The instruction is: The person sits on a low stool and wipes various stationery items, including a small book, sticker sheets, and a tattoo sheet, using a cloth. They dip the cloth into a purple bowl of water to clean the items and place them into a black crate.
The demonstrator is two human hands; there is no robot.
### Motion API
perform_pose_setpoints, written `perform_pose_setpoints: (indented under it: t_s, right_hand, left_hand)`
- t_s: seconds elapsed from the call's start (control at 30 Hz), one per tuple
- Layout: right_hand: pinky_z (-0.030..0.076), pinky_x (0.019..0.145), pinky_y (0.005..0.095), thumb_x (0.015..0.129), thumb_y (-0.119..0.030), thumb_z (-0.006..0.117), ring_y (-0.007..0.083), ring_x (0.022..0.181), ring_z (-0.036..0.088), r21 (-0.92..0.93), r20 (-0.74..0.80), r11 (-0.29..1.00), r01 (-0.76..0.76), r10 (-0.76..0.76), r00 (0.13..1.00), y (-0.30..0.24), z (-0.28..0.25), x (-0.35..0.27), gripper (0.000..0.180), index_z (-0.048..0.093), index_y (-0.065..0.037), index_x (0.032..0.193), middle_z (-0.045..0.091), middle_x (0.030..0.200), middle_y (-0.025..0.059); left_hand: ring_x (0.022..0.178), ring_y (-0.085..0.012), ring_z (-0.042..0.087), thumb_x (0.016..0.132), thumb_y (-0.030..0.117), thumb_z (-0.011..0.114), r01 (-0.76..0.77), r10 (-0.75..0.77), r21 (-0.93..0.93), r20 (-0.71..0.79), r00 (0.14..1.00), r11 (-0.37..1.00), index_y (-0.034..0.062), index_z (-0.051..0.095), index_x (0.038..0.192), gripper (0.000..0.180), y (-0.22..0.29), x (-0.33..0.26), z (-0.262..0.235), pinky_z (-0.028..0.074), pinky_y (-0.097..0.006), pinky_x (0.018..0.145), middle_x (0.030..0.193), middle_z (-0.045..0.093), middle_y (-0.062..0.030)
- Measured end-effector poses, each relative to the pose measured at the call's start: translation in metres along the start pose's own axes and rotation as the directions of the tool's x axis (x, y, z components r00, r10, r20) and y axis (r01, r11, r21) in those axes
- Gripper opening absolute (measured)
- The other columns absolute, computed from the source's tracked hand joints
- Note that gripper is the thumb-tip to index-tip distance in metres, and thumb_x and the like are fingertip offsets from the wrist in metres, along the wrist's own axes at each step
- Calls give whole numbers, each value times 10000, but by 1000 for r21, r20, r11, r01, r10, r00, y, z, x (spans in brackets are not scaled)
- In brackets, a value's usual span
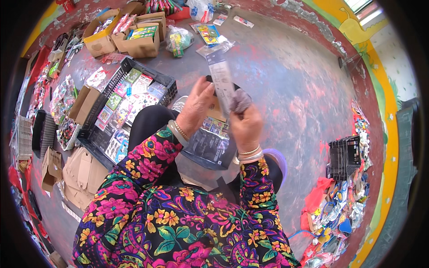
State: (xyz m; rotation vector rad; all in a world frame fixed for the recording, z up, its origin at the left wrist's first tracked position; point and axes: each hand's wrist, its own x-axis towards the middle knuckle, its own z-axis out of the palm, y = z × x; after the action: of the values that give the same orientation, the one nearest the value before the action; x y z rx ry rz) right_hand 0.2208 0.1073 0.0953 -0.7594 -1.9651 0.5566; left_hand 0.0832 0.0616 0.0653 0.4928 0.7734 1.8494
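My right hand [246,127] is closed around the lower end of a long, pale printed packet [220,76] and a crumpled grey cloth [241,101]. The packet stands up tilted, its top away from me, slightly smeared by motion. Left of it, my left hand [196,107] has its fingers stretched upward and apart, near the packet's edge; nothing shows in them. Beneath both hands, between my legs, sits a black crate [203,161] with small colourful printed cards [216,126] inside. Part of the crate is hidden by my hands.
At my left lies a larger black crate [167,85] of printed packets. Cardboard boxes [138,47] and plastic bags [178,39] stand far left. Flattened cardboard [82,172] lies near left. To the right are a black basket [344,156] and a heap of mixed items [335,223]. A purple ring [279,163] is by my right knee.
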Motion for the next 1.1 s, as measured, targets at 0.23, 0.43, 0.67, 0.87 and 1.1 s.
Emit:
perform_pose_setpoints:
  t_s: [0.23, 0.43, 0.67, 0.87, 1.1]
  right_hand:
    - [491, 716, 323, 665, -94, 688, 257, 839, 606, -72, 303, 981, 178, -149, 941, -37, 14, -18, 362, 600, -23, 1009, 604, 952, 130]
    - [501, 706, 250, 900, -305, 528, 129, 805, 598, 678, 284, 538, -500, 436, 854, -6, -20, -4, 363, 553, 8, 1082, 616, 947, 62]
    - [242, 1036, 421, 937, -391, 337, 261, 1231, 382, 373, 280, 924, -81, -29, 960, 1, -8, -14, 517, 438, 8, 1250, 432, 1295, 147]
    - [99, 1071, 456, 908, -308, 389, 301, 1305, 272, -163, 335, 957, 238, -173, 926, 0, 8, -11, 458, 446, -27, 1265, 399, 1331, 176]
    - [223, 1039, 434, 905, -305, 409, 344, 1276, 306, -237, 153, 968, 87, -51, 987, 34, 13, -6, 437, 486, -10, 1218, 432, 1296, 194]
  left_hand:
    - [861, -225, 607, 881, 284, 541, 308, -292, -333, 97, 951, 891, 22, 501, 1105, 348, 24, -5, 3, 501, -362, 794, 979, 593, -104]
    - [1022, -297, 560, 897, 123, 462, 240, -227, -404, 80, 970, 883, -31, 435, 1188, 330, 18, 2, -14, 444, -413, 917, 1135, 543, -192]
    - [1001, -228, 570, 855, 66, 526, 411, -324, -136, 419, 848, 901, -9, 441, 1209, 371, 11, -9, -12, 450, -366, 885, 1139, 550, -126]
    - [1049, -216, 536, 847, 56, 565, 548, -497, 32, 469, 731, 836, 31, 430, 1241, 417, 4, -20, -16, 425, -371, 908, 1186, 521, -78]
    - [1004, -222, 555, 853, 61, 538, 586, -537, -28, 365, 760, 810, 22, 450, 1212, 371, -2, -27, -11, 437, -392, 888, 1113, 558, -100]
